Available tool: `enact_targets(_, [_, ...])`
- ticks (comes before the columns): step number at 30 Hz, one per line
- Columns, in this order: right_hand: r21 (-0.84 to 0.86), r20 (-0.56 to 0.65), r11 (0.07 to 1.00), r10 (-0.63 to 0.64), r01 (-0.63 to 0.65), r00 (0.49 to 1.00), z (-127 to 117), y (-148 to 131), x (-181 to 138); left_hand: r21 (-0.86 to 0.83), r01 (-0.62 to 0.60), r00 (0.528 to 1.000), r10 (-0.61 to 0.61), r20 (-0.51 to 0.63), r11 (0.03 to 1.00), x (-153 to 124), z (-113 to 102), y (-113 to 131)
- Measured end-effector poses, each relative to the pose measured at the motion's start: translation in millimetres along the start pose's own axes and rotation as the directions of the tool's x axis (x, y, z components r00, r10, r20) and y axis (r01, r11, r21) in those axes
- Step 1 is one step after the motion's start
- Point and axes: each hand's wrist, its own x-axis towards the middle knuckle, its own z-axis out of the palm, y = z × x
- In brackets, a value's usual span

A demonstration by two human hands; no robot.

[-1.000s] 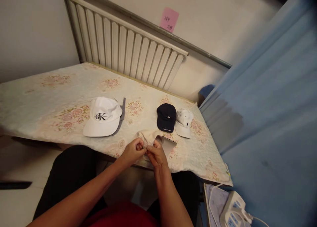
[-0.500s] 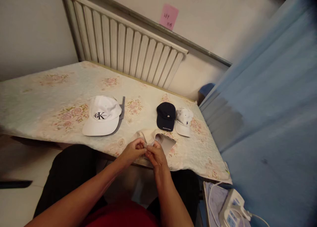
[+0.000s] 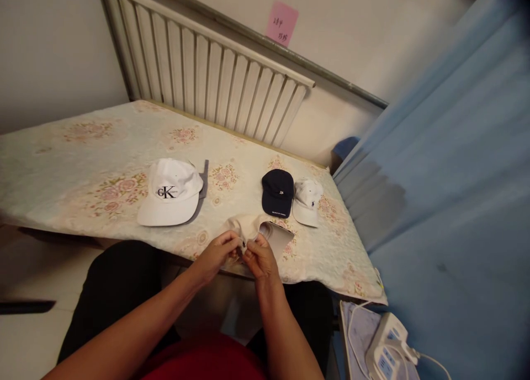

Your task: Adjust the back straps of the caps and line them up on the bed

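Note:
A beige baseball cap (image 3: 248,224) lies at the near edge of the bed, its brim pointing right. Fingers of my left hand (image 3: 218,253) are pinched on the cap's near edge, where the back strap seems to be. Close beside it, my right hand (image 3: 261,257) pinches the same edge from the right. A small dark spot shows between the two hands; its detail is too small to make out. Beyond them sit a navy cap (image 3: 277,191) and a small white cap (image 3: 307,200), side by side. A white cap with black CK letters (image 3: 171,192) rests to the left.
The flowered bedspread (image 3: 232,148) runs back to a pale slatted headboard (image 3: 207,70). A blue curtain (image 3: 434,203) hangs along the right. At lower right, a white power strip (image 3: 387,347) with cables lies on a small stand. A pink note (image 3: 282,24) is on the wall.
My left hand has shifted slightly left and down, opening a small gap from the right hand. A dark spot on the cap's edge now shows between them. The other caps stay put.

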Motion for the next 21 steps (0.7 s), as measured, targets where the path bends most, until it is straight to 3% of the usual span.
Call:
enact_targets(7, [0.019, 0.017, 1.000, -0.018, 0.018, 1.000, -1.0, 3.9, 0.7, -0.039, 0.027, 0.999, -0.028, -0.018, 0.999, -1.3, 0.1, 0.8])
enact_targets(15, [0.033, -0.029, 0.999, 0.000, 0.001, 1.000, -2.4, 6.8, 0.0, 0.072, 0.042, 0.998, -0.037, -0.057, 0.997, 7.9, -2.1, -6.7])
enact_targets(21, [0.021, -0.035, 1.000, -0.007, 0.008, 0.999, -4.4, 9.7, 0.1, 0.186, 0.107, 0.988, -0.084, -0.127, 0.977, 7.5, 4.1, 5.1])
